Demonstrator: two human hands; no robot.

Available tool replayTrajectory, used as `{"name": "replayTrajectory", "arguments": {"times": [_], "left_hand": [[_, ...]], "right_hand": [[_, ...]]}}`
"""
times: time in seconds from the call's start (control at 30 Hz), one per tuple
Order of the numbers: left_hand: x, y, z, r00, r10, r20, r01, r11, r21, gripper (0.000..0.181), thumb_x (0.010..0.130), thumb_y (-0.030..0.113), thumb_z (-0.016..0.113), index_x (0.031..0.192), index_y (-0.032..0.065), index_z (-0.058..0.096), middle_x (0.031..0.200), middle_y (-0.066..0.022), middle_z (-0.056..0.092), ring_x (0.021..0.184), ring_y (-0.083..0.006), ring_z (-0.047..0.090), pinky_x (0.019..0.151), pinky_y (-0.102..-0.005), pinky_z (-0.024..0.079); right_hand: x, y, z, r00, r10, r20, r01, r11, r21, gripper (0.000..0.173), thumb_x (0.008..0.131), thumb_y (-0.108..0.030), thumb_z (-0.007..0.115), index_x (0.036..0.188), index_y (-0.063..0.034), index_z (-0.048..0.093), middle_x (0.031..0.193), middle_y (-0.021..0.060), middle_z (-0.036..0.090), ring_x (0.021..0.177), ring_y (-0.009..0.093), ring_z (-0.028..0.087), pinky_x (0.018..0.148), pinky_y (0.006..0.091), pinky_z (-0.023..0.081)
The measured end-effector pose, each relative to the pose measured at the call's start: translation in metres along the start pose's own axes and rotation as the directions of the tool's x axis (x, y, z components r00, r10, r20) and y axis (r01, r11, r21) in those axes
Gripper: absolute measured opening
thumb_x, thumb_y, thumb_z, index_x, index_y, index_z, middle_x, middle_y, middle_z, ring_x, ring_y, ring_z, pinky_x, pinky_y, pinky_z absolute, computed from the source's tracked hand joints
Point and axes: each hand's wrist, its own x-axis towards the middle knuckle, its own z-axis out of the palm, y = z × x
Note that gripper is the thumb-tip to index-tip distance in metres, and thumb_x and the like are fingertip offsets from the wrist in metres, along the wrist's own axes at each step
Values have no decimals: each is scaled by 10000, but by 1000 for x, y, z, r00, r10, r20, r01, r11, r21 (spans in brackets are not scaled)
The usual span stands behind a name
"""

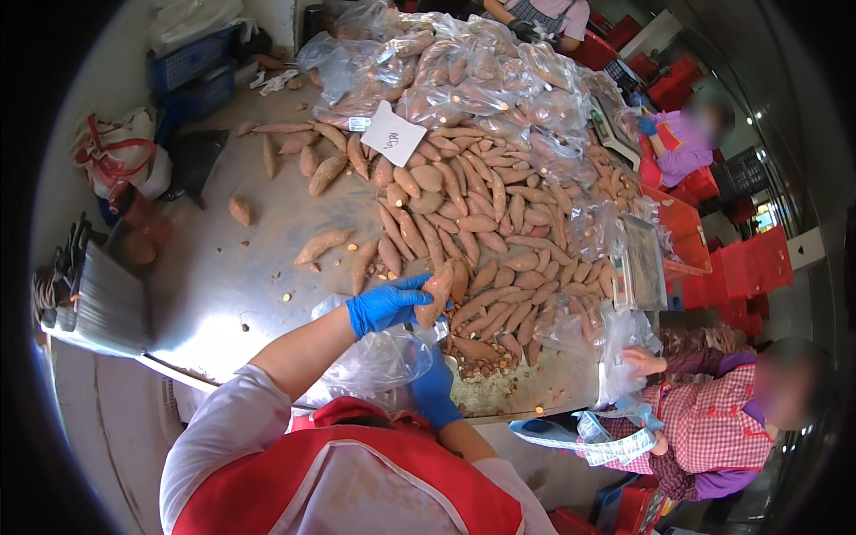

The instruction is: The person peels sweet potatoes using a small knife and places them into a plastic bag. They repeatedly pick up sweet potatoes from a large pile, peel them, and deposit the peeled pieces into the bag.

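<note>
My left hand (389,305), in a blue glove, grips a sweet potato (436,294) above the near edge of a large pile. My right hand (433,384), also gloved in blue, is just below it, close to my red apron (401,428). A small shiny edge shows between the two hands; what my right fingers hold is mostly hidden. Beside my hands lies a crumpled clear plastic bag (374,361). Loose sweet potatoes (495,200) spread ahead and to the right. Cut-off ends and scraps (485,369) lie near my right hand.
Filled clear bags (461,73) are heaped at the back of the metal table (200,267). A paper sign (393,134) rests on the pile. Scales (640,264) stand at right. A co-worker (709,414) beside me handles a bag and label strip (615,447); others work farther back.
</note>
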Motion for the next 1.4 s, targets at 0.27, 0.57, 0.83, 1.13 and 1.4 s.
{"name": "replayTrajectory", "arguments": {"times": [0.27,0.57,0.83,1.13,1.4], "left_hand": [[-32,-17,32,997,52,-56,-54,998,-25,438,789,211,633,1161,65,455,987,-75,559,908,-170,552,729,-282,473],[-51,-48,64,995,-77,-68,79,997,26,449,778,232,617,1152,44,454,953,-81,551,827,-179,566,691,-292,487],[-48,-71,73,977,-214,-8,213,974,-73,469,724,304,636,1088,46,489,896,-81,545,750,-171,540,599,-259,441],[-68,-64,131,883,-306,356,219,939,265,552,690,314,669,1086,-14,469,851,-128,552,719,-189,535,589,-277,432],[-14,-68,101,988,120,-95,-144,936,-320,409,844,303,548,1168,83,430,1126,-84,505,1061,-223,485,937,-367,379]], "right_hand": [[24,-11,-48,847,346,403,-523,675,520,135,790,-152,548,866,-40,553,682,58,542,546,158,499,502,299,439],[4,-64,-131,998,49,27,-51,599,799,175,898,-125,448,995,-9,537,773,17,540,622,65,451,554,190,373],[-3,-61,-128,910,-299,-288,342,933,114,169,836,-73,490,993,-46,546,832,103,553,710,215,571,635,300,446],[4,4,-93,987,158,31,-144,779,610,237,906,-195,434,858,-33,602,572,-4,479,531,66,423,485,216,355],[-12,-23,-117,984,134,-119,28,538,842,114,860,-91,499,932,-46,575,700,-35,500,589,34,415,516,167,331]]}}
